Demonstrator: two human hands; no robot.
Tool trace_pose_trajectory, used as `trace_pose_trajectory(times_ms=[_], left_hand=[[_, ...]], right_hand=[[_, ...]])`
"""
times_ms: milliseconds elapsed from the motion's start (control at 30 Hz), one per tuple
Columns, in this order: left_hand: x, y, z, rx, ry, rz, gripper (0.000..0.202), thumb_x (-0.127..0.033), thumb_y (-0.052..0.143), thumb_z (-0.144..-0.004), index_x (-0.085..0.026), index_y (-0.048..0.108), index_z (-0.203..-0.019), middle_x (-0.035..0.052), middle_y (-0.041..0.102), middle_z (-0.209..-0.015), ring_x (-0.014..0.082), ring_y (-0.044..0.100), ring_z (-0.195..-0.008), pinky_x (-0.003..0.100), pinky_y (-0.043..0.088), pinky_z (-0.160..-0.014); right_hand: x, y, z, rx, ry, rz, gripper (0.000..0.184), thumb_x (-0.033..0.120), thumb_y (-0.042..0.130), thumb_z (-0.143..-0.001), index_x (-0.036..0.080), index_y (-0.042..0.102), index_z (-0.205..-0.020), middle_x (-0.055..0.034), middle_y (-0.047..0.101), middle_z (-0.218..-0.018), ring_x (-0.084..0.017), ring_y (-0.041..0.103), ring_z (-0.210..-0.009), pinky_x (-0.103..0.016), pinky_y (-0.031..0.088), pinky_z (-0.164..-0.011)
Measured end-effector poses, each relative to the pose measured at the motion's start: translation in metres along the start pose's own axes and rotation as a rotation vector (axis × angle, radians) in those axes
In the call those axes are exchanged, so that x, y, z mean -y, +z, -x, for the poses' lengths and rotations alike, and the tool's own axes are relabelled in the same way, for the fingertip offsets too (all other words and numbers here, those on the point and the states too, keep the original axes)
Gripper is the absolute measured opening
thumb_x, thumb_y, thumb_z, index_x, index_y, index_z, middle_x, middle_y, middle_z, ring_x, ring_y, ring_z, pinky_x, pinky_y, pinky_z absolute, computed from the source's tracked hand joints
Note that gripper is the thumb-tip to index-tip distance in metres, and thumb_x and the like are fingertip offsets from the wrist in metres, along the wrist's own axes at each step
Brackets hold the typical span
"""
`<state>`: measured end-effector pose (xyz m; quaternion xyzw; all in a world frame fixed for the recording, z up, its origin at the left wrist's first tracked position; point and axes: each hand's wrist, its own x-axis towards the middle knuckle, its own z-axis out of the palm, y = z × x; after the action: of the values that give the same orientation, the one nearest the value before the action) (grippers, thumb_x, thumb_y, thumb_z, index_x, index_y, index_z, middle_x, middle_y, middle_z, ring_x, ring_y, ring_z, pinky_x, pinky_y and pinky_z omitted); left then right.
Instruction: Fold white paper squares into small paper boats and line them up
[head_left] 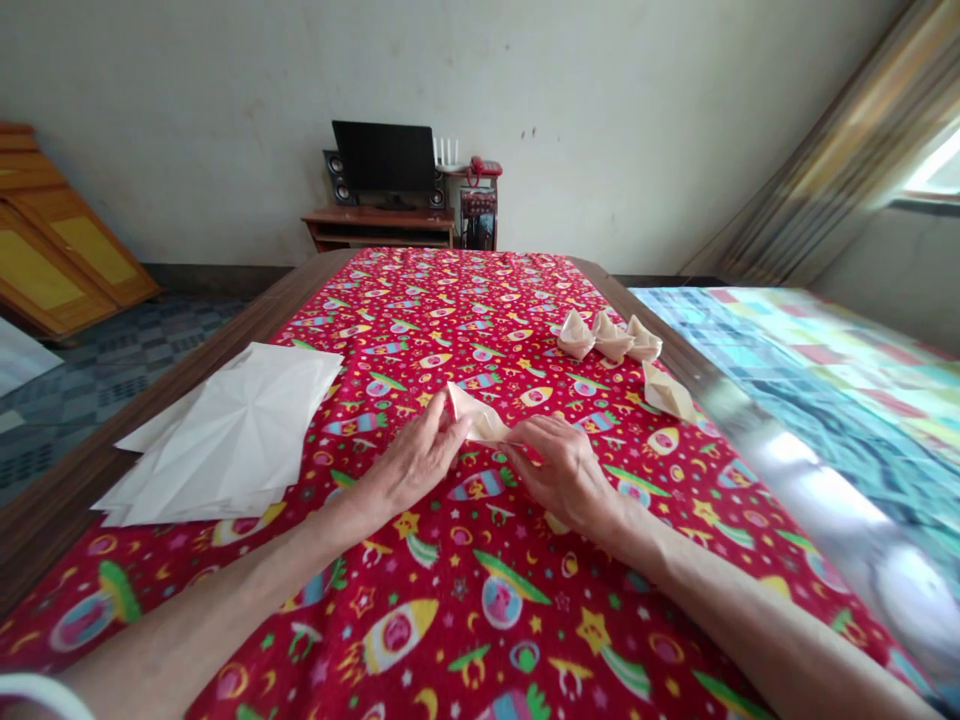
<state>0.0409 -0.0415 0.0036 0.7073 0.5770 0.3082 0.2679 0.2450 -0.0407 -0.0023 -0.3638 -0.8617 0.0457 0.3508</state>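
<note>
A cream folded paper piece [478, 415] sits at the middle of a table covered by a red cloth printed with rockets [480, 560]. My left hand [417, 458] pinches its left end with closed fingers. My right hand [564, 472] presses and grips its right end, fingers curled. The piece is partly folded and stands slightly raised off the cloth between both hands.
A stack of creased white paper sheets [225, 435] lies at the left. Several finished folded paper shapes [611, 338] sit at the far right, one [666, 392] nearer. A wooden table edge [67, 500] borders the cloth. A desk with a monitor [384, 160] stands by the wall.
</note>
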Motion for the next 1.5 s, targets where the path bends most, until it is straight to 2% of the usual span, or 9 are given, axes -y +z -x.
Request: trace_pose_trajectory(times_ms=[167,367,533,767,1000,1100,1200,1400,1500], left_hand=[[-0.003,0.005,0.001,0.008,0.061,-0.031,0.027,-0.030,0.045,-0.084,-0.016,0.052,-0.106,0.0077,0.066,-0.085,0.0233,0.064,-0.080,0.033,0.049,-0.069],[-0.009,0.003,0.001,0.093,0.027,-0.027,0.009,-0.021,0.047,-0.081,-0.018,0.051,-0.087,0.0044,0.066,-0.077,0.0201,0.064,-0.071,0.028,0.048,-0.061],[-0.010,0.011,0.004,0.098,0.082,0.016,0.024,-0.019,0.050,-0.077,-0.017,0.056,-0.100,0.0052,0.068,-0.084,0.0210,0.066,-0.077,0.029,0.051,-0.066],[-0.004,0.011,0.003,0.100,0.122,0.106,0.052,-0.016,0.050,-0.076,-0.015,0.049,-0.128,0.0091,0.067,-0.106,0.0214,0.066,-0.092,0.031,0.053,-0.078],[-0.001,0.009,0.002,0.147,0.120,0.094,0.030,-0.018,0.049,-0.075,-0.017,0.063,-0.102,0.0059,0.068,-0.092,0.0201,0.065,-0.085,0.029,0.051,-0.076],[-0.003,0.010,0.003,0.181,0.043,0.259,0.029,-0.016,0.049,-0.071,-0.017,0.062,-0.098,0.0013,0.062,-0.072,0.0141,0.060,-0.066,0.023,0.048,-0.058],[-0.010,0.007,0.007,0.299,-0.146,0.537,0.033,-0.020,0.051,-0.070,-0.016,0.055,-0.103,-0.0060,0.047,-0.057,0.0051,0.039,-0.041,0.016,0.030,-0.039],[-0.024,0.001,0.009,0.355,-0.275,0.870,0.038,-0.028,0.061,-0.068,-0.018,0.048,-0.103,-0.0045,0.049,-0.074,0.0007,0.032,-0.045,0.013,0.018,-0.039],[-0.024,0.002,0.008,0.329,-0.260,0.883,0.033,-0.029,0.061,-0.071,-0.017,0.048,-0.099,-0.0060,0.045,-0.068,0.0024,0.033,-0.046,0.014,0.021,-0.040]], right_hand=[[0.015,-0.003,0.001,0.123,-0.012,-0.051,0.021,0.031,0.047,-0.092,0.018,0.061,-0.083,-0.0037,0.063,-0.071,-0.014,0.056,-0.065,-0.025,0.038,-0.065],[0.006,-0.005,-0.006,0.069,0.352,-0.140,0.029,0.041,0.044,-0.092,0.018,0.061,-0.093,0.0032,0.054,-0.056,-0.009,0.045,-0.048,-0.021,0.031,-0.050],[0.002,0.000,-0.009,0.232,0.414,-0.386,0.034,0.040,0.048,-0.088,0.016,0.057,-0.065,0.0043,0.049,-0.055,-0.007,0.039,-0.049,-0.019,0.028,-0.046],[0.005,-0.003,-0.012,0.255,0.465,-0.317,0.030,0.029,0.052,-0.081,0.015,0.051,-0.054,0.0051,0.043,-0.048,-0.006,0.037,-0.046,-0.019,0.025,-0.044],[0.003,-0.002,-0.011,0.251,0.430,-0.276,0.028,0.027,0.051,-0.080,0.016,0.053,-0.054,0.0053,0.044,-0.048,-0.006,0.038,-0.045,-0.019,0.025,-0.045],[0.002,0.000,-0.010,0.240,0.413,-0.248,0.029,0.027,0.050,-0.080,0.016,0.050,-0.053,0.0056,0.042,-0.047,-0.006,0.037,-0.045,-0.020,0.025,-0.044],[0.002,0.000,-0.010,0.224,0.409,-0.243,0.029,0.026,0.050,-0.079,0.017,0.048,-0.052,0.0058,0.042,-0.047,-0.006,0.037,-0.044,-0.019,0.025,-0.044],[0.003,0.002,-0.009,0.224,0.435,-0.244,0.027,0.021,0.052,-0.079,0.017,0.047,-0.053,0.0055,0.044,-0.047,-0.006,0.039,-0.044,-0.019,0.026,-0.044],[0.005,-0.001,-0.007,0.084,0.380,-0.209,0.014,0.027,0.052,-0.085,0.018,0.058,-0.076,0.0008,0.059,-0.064,-0.011,0.053,-0.057,-0.021,0.038,-0.053]])
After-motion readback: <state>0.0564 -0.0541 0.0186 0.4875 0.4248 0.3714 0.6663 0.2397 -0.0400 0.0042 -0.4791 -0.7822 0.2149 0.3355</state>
